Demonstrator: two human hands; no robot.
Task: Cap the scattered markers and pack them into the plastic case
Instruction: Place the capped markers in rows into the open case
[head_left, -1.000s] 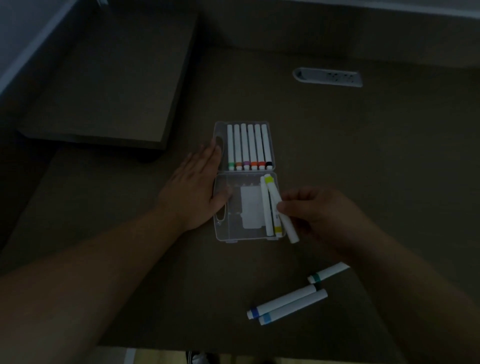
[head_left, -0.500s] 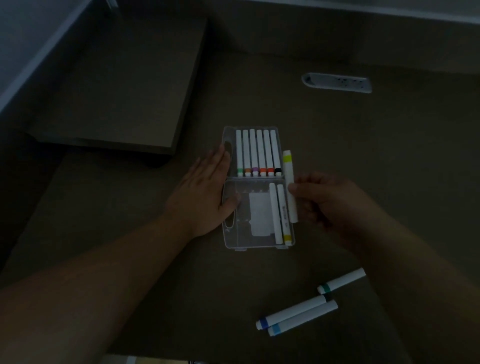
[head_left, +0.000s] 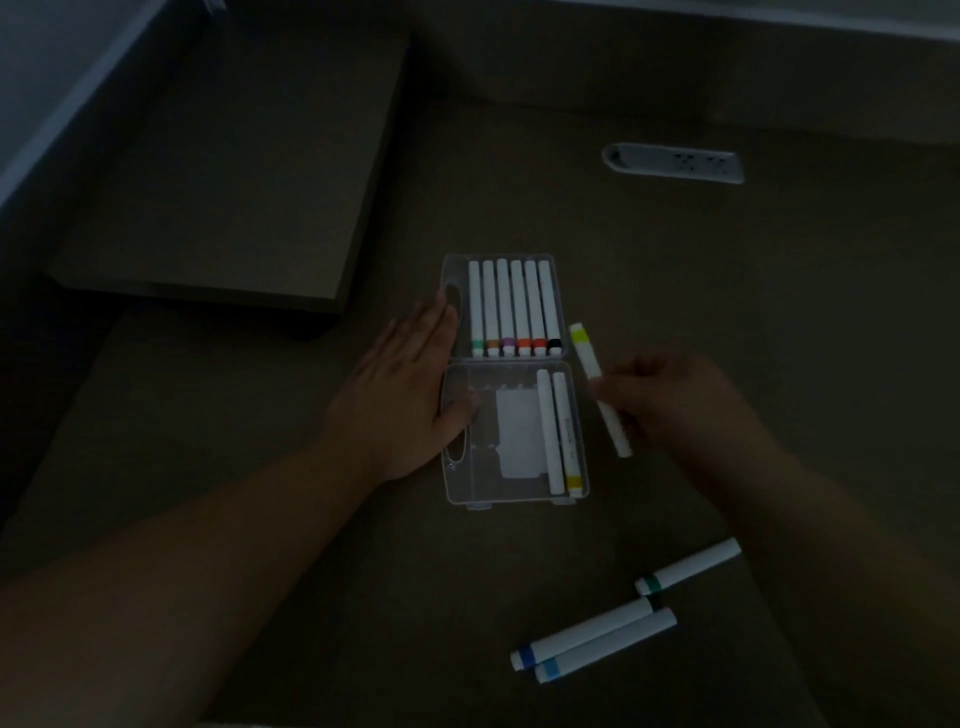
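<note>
Pulling back from the clear plastic hinged case (head_left: 514, 379), the right hand (head_left: 670, 400) now pinches the white, yellow-banded marker (head_left: 600, 387) just outside the case's right edge, where a second ago it lay over the near tray beside two stowed markers (head_left: 558, 431). That looks like a re-aim, not a placement. The left hand (head_left: 400, 395) stays flat, fingers straight, pressing the case's left side. Six capped markers (head_left: 514, 309) fill the far tray beyond its fingertips; three loose markers (head_left: 623, 621) wait nearer than the right hand.

Nothing legible here — the marker (head_left: 567, 431) at the right edge of the plastic case (head_left: 514, 499) carries print, too dim and small.
</note>
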